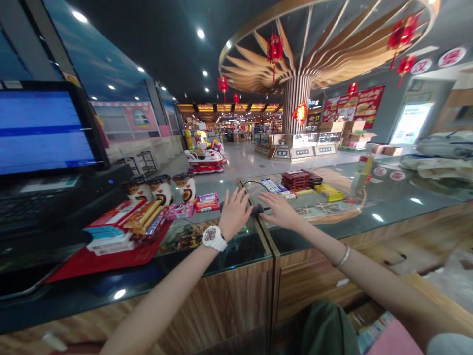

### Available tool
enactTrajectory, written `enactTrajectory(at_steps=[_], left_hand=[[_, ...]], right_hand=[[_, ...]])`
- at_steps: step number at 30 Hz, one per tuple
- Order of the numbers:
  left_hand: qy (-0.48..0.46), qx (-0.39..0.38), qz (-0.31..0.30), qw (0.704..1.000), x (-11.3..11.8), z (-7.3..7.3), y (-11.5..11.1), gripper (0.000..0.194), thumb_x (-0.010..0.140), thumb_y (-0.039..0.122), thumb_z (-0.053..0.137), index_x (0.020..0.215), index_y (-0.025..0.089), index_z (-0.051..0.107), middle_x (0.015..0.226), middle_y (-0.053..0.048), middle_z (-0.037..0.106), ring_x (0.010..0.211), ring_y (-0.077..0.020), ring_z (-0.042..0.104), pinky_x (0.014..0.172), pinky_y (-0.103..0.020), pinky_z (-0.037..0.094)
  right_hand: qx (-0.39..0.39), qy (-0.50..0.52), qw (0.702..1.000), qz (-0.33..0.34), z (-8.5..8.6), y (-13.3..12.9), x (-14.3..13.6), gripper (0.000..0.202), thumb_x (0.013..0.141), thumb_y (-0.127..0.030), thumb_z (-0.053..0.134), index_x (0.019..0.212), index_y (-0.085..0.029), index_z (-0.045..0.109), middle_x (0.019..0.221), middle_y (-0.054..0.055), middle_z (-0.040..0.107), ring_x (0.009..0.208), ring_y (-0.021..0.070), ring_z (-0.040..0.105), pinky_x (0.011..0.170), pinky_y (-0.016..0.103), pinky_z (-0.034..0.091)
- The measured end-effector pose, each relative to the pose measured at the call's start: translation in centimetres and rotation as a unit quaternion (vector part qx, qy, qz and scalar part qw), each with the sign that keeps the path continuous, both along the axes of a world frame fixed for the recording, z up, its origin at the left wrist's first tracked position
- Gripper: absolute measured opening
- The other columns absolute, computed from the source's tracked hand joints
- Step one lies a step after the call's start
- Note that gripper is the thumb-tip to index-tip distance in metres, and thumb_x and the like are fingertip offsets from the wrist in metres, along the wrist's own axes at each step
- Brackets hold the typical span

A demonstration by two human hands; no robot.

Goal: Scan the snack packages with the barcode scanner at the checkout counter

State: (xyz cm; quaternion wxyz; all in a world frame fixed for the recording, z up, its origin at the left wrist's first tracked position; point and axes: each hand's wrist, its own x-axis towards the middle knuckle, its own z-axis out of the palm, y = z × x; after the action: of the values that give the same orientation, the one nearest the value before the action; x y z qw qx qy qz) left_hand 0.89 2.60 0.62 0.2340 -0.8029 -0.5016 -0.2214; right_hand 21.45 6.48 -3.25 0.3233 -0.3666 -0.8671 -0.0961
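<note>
Over the glass counter [236, 254], my left hand [235, 214] reaches forward with its fingers spread and nothing in it; a white watch is on that wrist. My right hand [280, 211] is also open, fingers apart, just across the counter's seam. Between the two hands sits a small dark object [257, 210], partly covered, with a thin black cable [254, 182] curving behind; its kind is unclear. Left of my left hand lie red and purple snack packs [207, 202] and a pink pack [180, 211]. Beyond my right hand are stacked brown packets [296, 180] and a yellow box [328, 193].
At the left stand a monitor [44, 129] and a dark keyboard [22, 207]. Several cups [160, 189] and stacked boxes [113, 222] rest near a red mat [121, 264]. A clear bottle [361, 175] stands right. White plastic bags [443, 155] lie at the far right.
</note>
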Motion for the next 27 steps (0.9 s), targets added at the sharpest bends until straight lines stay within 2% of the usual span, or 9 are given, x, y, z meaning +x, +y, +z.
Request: enactTrajectory(at_steps=[7, 13, 19, 23, 27], left_hand=[[0.0, 0.009, 0.059, 0.998, -7.7, 0.2, 0.6, 0.039, 0.094, 0.026, 0.045, 0.129, 0.015, 0.058, 0.146, -0.014, 0.052, 0.14, -0.0301, 0.04, 0.12, -0.057, 0.024], [-0.008, -0.035, 0.077, 0.996, -12.9, 0.5, 2.5, 0.042, 0.09, 0.02, 0.047, 0.13, 0.016, 0.058, 0.143, -0.014, 0.054, 0.137, -0.0289, 0.045, 0.118, -0.052, 0.029], [-0.033, -0.054, 0.097, 0.993, -14.4, -1.1, 3.7, 0.043, 0.086, 0.018, 0.05, 0.128, 0.019, 0.059, 0.137, -0.012, 0.059, 0.132, -0.0262, 0.05, 0.119, -0.052, 0.026], [-0.038, -0.069, 0.104, 0.992, -14.9, -2.4, 3.4, 0.043, 0.085, 0.017, 0.05, 0.128, 0.019, 0.058, 0.133, -0.011, 0.061, 0.129, -0.0242, 0.052, 0.12, -0.05, 0.025], [-0.027, -0.095, 0.111, 0.989, -15.4, -3.1, 3.1, 0.043, 0.086, 0.017, 0.052, 0.128, 0.018, 0.058, 0.133, -0.011, 0.062, 0.131, -0.0242, 0.05, 0.12, -0.05, 0.026]], right_hand=[[0.005, 0.007, 0.999, 0.037, 1.2, -0.6, -7.7, 0.06, 0.087, -0.037, 0.06, 0.143, -0.018, 0.047, 0.15, 0.012, 0.047, 0.14, 0.0277, 0.041, 0.118, 0.049, 0.029], [0.013, -0.018, 0.999, 0.041, 2.2, 0.5, -12.9, 0.059, 0.087, -0.033, 0.06, 0.142, -0.016, 0.048, 0.151, 0.013, 0.046, 0.14, 0.0279, 0.04, 0.119, 0.049, 0.025], [0.005, -0.059, 0.998, 0.001, 2.9, 1.5, -17.0, 0.054, 0.088, -0.027, 0.057, 0.139, -0.012, 0.05, 0.146, 0.016, 0.051, 0.137, 0.03, 0.043, 0.118, 0.052, 0.025], [0.018, -0.081, 0.996, -0.011, 2.2, 1.7, -19.0, 0.048, 0.086, -0.016, 0.054, 0.134, -0.013, 0.052, 0.139, 0.016, 0.057, 0.13, 0.029, 0.05, 0.115, 0.052, 0.029], [0.005, -0.126, 0.992, -0.025, 1.1, 2.1, -19.4, 0.038, 0.084, -0.011, 0.054, 0.122, -0.011, 0.06, 0.127, 0.019, 0.064, 0.12, 0.028, 0.059, 0.113, 0.047, 0.032]])
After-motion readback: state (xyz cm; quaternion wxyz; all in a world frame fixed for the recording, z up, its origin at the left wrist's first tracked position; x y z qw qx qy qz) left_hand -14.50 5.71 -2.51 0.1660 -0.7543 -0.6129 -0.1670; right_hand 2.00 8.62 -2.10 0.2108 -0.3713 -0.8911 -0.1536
